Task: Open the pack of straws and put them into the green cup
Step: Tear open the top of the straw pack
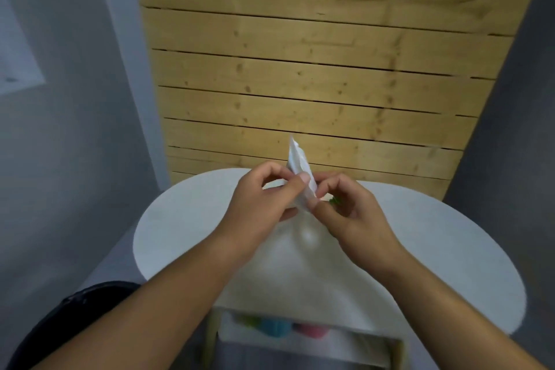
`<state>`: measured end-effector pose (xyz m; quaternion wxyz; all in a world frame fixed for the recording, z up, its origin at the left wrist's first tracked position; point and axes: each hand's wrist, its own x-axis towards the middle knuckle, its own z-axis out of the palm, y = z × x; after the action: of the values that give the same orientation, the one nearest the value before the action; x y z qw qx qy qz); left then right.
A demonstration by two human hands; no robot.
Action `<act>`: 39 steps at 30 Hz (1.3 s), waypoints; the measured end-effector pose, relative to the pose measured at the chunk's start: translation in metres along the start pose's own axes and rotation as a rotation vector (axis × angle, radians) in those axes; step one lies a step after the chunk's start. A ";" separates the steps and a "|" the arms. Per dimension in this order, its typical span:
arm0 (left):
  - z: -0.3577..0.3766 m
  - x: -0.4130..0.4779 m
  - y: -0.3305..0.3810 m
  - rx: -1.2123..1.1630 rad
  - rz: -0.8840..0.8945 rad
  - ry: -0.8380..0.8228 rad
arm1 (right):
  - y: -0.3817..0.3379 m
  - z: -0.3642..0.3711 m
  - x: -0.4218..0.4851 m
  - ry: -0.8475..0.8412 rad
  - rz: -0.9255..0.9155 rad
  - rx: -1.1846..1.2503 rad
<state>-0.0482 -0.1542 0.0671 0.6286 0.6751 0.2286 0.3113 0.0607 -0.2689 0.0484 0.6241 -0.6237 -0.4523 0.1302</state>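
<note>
A clear white plastic pack of straws [298, 162] stands on end above the round white table [420, 249], its top pointing away from me. My left hand [264, 204] pinches the pack's left side between thumb and fingers. From the right, my right hand [351, 213] pinches its lower edge. A small patch of green [334, 201] shows just behind the right fingers; whether it is the green cup or a straw I cannot tell. No cup is plainly visible.
A wooden slat wall [315, 69] rises behind the table, with grey walls on both sides. Below the table's near edge an open box [300, 339] holds green, blue and pink items. A dark object [75, 315] sits at lower left.
</note>
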 end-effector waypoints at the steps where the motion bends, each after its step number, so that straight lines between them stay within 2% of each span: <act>1: 0.000 -0.001 0.000 -0.020 0.004 -0.007 | -0.001 0.000 -0.001 0.005 0.019 0.028; 8: -0.001 -0.004 0.000 -0.063 0.016 -0.044 | -0.006 0.000 0.003 0.083 0.101 0.039; 20: -0.006 -0.001 -0.005 -0.036 0.021 -0.066 | -0.007 -0.002 0.005 0.046 0.233 0.112; 27: -0.003 -0.001 -0.009 -0.006 0.028 -0.036 | -0.004 -0.002 0.006 0.056 0.247 0.055; 31: 0.000 -0.001 -0.012 0.128 0.115 0.026 | -0.004 0.003 0.005 0.089 0.232 -0.012; 39: -0.002 0.004 -0.015 0.250 0.262 -0.024 | -0.005 0.015 0.004 0.197 0.206 -0.089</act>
<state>-0.0455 -0.1488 0.0532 0.4966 0.7756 0.1678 0.3518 0.0498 -0.2571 0.0511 0.6207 -0.7036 -0.3275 0.1116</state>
